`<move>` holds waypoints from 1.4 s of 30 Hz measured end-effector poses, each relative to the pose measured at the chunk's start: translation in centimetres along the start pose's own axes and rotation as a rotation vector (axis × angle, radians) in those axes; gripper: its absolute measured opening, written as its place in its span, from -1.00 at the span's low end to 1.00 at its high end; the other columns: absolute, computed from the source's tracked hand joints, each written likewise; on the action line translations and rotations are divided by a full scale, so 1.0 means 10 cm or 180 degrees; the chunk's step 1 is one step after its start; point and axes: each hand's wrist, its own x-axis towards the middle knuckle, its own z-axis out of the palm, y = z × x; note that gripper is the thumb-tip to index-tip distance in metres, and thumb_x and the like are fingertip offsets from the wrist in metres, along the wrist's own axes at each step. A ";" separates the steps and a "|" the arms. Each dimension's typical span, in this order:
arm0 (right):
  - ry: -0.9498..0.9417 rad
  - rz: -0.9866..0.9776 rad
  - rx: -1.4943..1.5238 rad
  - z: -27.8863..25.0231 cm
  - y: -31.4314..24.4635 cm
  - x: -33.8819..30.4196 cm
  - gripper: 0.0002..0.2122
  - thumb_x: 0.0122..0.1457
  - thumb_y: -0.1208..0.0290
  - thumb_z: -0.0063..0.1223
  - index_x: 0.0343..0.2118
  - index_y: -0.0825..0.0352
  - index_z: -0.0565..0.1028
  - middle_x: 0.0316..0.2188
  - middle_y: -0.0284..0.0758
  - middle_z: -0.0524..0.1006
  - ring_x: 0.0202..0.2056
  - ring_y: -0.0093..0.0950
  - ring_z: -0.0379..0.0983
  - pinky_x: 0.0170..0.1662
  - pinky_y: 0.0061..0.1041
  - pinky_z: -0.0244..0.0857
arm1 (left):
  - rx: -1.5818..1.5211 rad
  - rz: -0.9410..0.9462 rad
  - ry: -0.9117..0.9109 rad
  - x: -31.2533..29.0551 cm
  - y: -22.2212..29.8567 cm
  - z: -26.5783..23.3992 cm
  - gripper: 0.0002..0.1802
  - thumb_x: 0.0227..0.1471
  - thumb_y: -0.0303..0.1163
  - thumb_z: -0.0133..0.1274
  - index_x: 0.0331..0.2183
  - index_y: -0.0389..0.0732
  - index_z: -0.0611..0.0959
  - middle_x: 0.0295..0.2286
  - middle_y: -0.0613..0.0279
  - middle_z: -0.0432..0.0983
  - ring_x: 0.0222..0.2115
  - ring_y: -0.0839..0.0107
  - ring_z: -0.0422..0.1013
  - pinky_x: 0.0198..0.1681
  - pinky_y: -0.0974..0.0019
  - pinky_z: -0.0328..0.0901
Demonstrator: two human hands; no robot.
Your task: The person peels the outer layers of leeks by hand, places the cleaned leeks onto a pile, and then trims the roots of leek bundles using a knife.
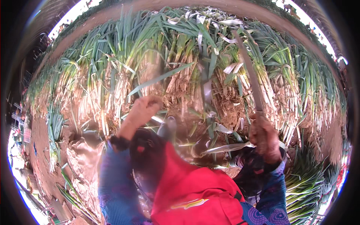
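Observation:
In my right hand (265, 138) is a long knife (250, 71), gripped by its handle, the narrow blade pointing up and away over the leeks. My left hand (143, 110), slightly blurred, is curled closed in front of the near, root ends of the leeks (180, 84); what it holds, if anything, is hidden. Just beyond it a single long green leaf (161, 79) slants across the pile. The leeks lie packed in a wide row, white stems and soil-covered roots toward me, green tops away.
A bunch of leeks (54, 131) lies apart on the soil at left, near a crumpled pale sheet (84, 157). More leeks (305, 187) are heaped at lower right. Loose trimmed leaves (225, 148) litter the ground between my arms. A bare earth strip (221, 5) runs behind the row.

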 end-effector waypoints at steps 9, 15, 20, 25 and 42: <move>0.0164 0.0741 0.0237 0.31 0.66 0.74 -0.72 0.20 0.28 -0.09 -0.15 0.39 0.36 -0.58 -0.34 0.37 -0.61 -0.58 0.30 -0.60 -0.66 0.19 | 0.1397 -0.0545 -0.0437 1.35 -0.55 -0.44 -0.47 -0.03 -0.22 0.07 -0.03 -0.26 0.47 -0.12 0.01 0.46 -0.13 0.27 0.42 -0.03 0.33 0.27; 0.0241 0.0745 0.0033 0.01 0.62 0.84 -0.69 0.18 0.26 -0.11 -0.14 0.40 0.33 -0.60 -0.30 0.36 -0.63 -0.56 0.26 -0.57 -0.63 0.19 | 0.2088 -0.0233 -0.0543 2.26 -0.97 -0.01 -0.35 -0.06 -0.25 0.06 0.10 -0.16 0.34 0.04 -0.04 0.31 0.05 0.09 0.26 0.12 0.24 0.14; 0.0471 0.0950 0.0049 -0.02 0.61 0.89 -0.69 0.16 0.28 -0.12 -0.14 0.43 0.33 -0.63 -0.29 0.34 -0.62 -0.53 0.26 -0.55 -0.59 0.20 | 0.2225 -0.0391 -0.0226 2.46 -1.05 0.69 -0.17 -0.04 -0.27 0.04 0.21 -0.11 0.05 0.14 -0.04 0.11 0.12 -0.12 0.09 0.18 -0.06 -0.01; 0.0672 0.0987 0.0025 0.03 0.70 0.99 -0.63 0.08 0.20 -0.06 -0.19 0.44 0.34 -0.65 -0.28 0.35 -0.71 -0.52 0.24 -0.66 -0.60 0.14 | 0.2570 -0.0193 -0.0241 2.47 -1.55 0.75 -0.14 -0.10 -0.21 0.11 0.19 -0.15 0.10 0.15 -0.16 0.01 0.18 -0.18 -0.09 0.22 -0.09 -0.14; 0.0595 0.1288 0.0069 -0.02 0.92 1.20 -0.69 0.11 0.30 -0.06 -0.18 0.43 0.34 -0.62 -0.26 0.36 -0.64 -0.50 0.29 -0.59 -0.56 0.22 | 0.1966 0.1488 -0.1942 1.97 -0.79 0.88 -0.74 0.00 -0.30 -0.01 -0.22 -0.16 0.49 -0.32 -0.07 0.41 -0.25 0.01 0.39 -0.13 0.10 0.30</move>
